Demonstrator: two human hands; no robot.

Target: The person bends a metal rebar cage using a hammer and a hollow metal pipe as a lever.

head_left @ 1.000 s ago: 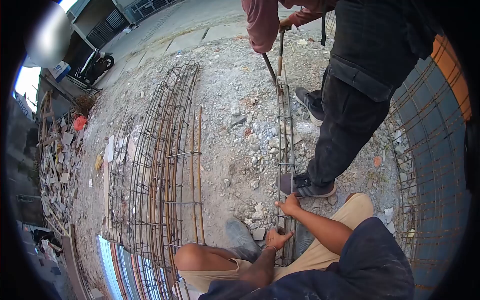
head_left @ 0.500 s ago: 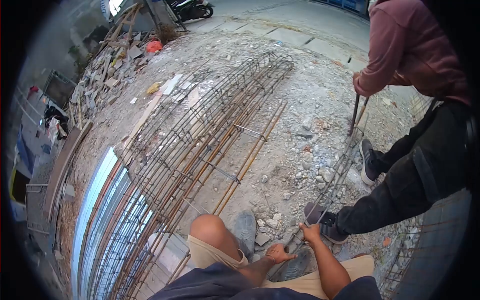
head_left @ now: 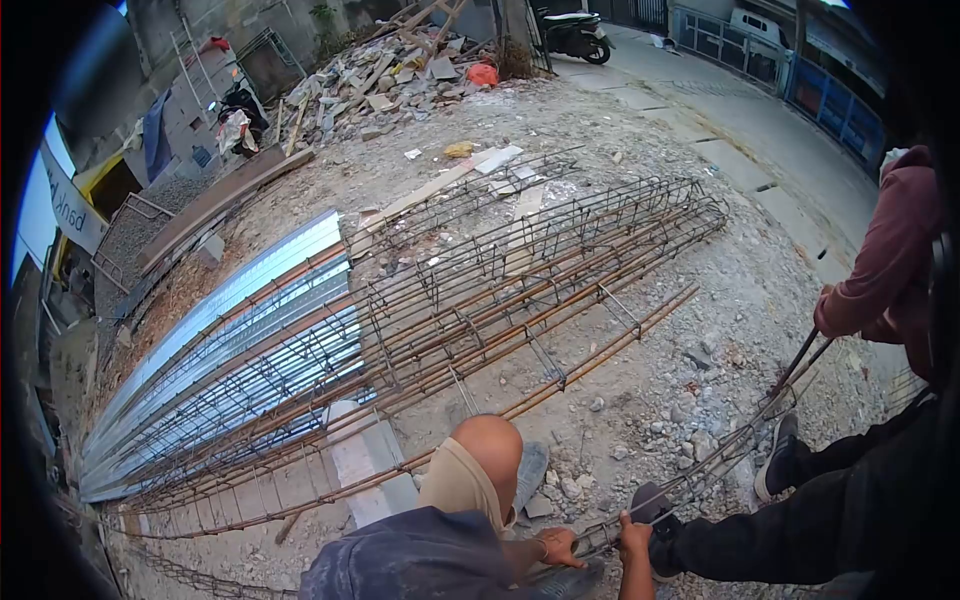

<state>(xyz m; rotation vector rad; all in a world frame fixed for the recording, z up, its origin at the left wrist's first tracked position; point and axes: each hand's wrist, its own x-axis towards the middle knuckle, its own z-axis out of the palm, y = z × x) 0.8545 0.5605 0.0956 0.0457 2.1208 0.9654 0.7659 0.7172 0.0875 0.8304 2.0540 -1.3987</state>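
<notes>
**Hands.** Left hand (head_left: 563,548): low in the view, a band at the wrist, fingers curled down over the near end of the narrow rebar cage (head_left: 700,468). Right hand (head_left: 633,534): just beside the left, clenched round a bar of the same cage, forearm rising from the lower edge.

**Held item.** The narrow rebar cage is long and slim. It lies on the gravel ground (head_left: 640,400) and runs from the two hands up and to the right, ending near the co-worker's hand (head_left: 826,314).

**Person.** Bare knee (head_left: 490,442) bent above the hands, with a grey shoe (head_left: 531,472) just beyond it on the stones.

**Co-worker.** At the right edge, in a maroon sleeve (head_left: 895,260) and dark trousers. The hand grips two thin rods (head_left: 800,362) that slant down to the far end of the cage. One dark shoe (head_left: 651,503) rests against the cage just beside the right hand; the other shoe (head_left: 774,458) stands further along it.

**Surroundings.** A stack of wider rebar cages (head_left: 520,285) lies left of the knee, with corrugated metal sheets (head_left: 225,345) partly beneath it. Further back are a rubble pile (head_left: 385,85) and a parked motorbike (head_left: 573,30) by the road.
</notes>
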